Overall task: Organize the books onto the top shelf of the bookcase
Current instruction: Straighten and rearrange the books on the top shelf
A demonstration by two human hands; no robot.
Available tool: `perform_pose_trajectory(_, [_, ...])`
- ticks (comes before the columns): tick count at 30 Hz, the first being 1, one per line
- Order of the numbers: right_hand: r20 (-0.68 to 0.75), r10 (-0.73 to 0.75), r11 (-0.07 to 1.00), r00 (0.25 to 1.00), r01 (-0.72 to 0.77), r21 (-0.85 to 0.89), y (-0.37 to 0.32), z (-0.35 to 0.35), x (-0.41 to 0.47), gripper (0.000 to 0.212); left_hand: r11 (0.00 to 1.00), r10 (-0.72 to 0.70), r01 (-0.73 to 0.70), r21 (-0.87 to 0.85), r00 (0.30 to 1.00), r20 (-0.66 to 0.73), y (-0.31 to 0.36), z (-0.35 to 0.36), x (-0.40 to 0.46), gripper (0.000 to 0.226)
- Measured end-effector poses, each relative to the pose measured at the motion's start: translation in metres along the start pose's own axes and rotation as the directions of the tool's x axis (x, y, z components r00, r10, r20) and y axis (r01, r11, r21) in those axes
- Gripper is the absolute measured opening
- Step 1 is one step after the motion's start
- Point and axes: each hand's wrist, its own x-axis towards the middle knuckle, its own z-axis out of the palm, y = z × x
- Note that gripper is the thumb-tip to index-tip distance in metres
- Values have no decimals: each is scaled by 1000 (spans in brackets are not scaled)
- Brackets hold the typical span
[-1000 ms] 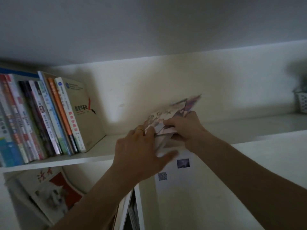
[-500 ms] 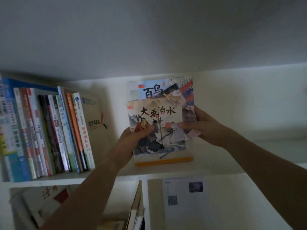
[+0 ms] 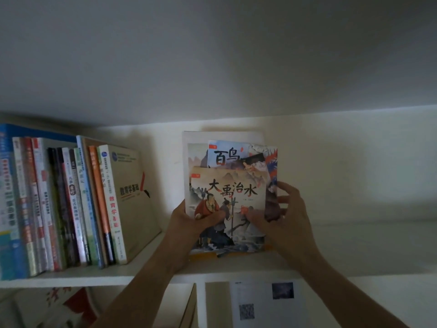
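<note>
White boards form the top shelf (image 3: 331, 261), where a small stack of picture books (image 3: 227, 185) stands upright, covers facing out, lower edge resting on the shelf. Both hands grasp this stack: the left hand (image 3: 189, 223) clasps its left edge with the thumb across the front cover, and the right hand (image 3: 281, 216) holds the right edge, thumb on the cover and fingers spread behind. Well to the left, apart from the stack, a row of books (image 3: 71, 204) leans spine-out on the same shelf. Below, a sheet with printed squares (image 3: 267, 304) hangs on a lower panel.
</note>
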Motion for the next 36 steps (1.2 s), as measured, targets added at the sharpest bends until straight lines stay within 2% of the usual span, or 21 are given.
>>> perform_pose_trajectory(3, [-40,25,987,999,-31,-158,-2,-2,-7,69,999,13,-13,-48,1000,4,-1,0,0,32])
perform_pose_trajectory(6, [-30,97,976,995,-101,-191,-2,-5,-7,56,997,46,-47,-66,999,-9,-4,0,1,38])
perform_pose_trajectory(11, [2,134,958,991,-129,-255,-6,-10,-5,53,997,80,-80,-15,997,9,-7,-1,2,34])
perform_pose_trajectory(13, [31,162,964,986,-151,-221,-5,-18,1,43,997,80,-80,-17,997,4,-5,0,0,31])
perform_pose_trajectory(15, [53,236,967,970,-230,-106,3,-30,9,38,997,68,-67,-34,998,19,-5,0,1,36])
perform_pose_trajectory(18, [48,378,918,925,-381,108,15,-47,15,34,993,8,-7,-119,1000,7,-4,-1,2,40])
perform_pose_trajectory(21, [63,443,868,894,-445,219,17,-49,14,34,982,-51,50,-182,999,-3,-4,-1,4,40])
perform_pose_trajectory(25, [137,401,880,906,-422,216,10,-33,11,29,989,-31,31,-142,1000,-2,-6,-1,4,40])
perform_pose_trajectory(28, [150,312,939,938,-328,100,8,-23,4,29,998,10,-13,-67,999,-44,-6,1,5,42])
perform_pose_trajectory(30, [168,256,958,952,-273,88,6,-24,2,21,998,22,-25,-53,998,-53,-5,2,5,47])
perform_pose_trajectory(32, [151,274,947,950,-294,129,4,-30,2,18,998,6,-8,-60,999,-36,-4,1,4,50])
perform_pose_trajectory(34, [85,338,926,937,-347,147,4,-40,8,29,998,1,-2,-55,1000,-30,-2,-1,2,47])
perform_pose_trajectory(36, [19,383,909,924,-380,172,9,-59,17,28,998,5,-8,-57,999,-44,-2,0,1,43])
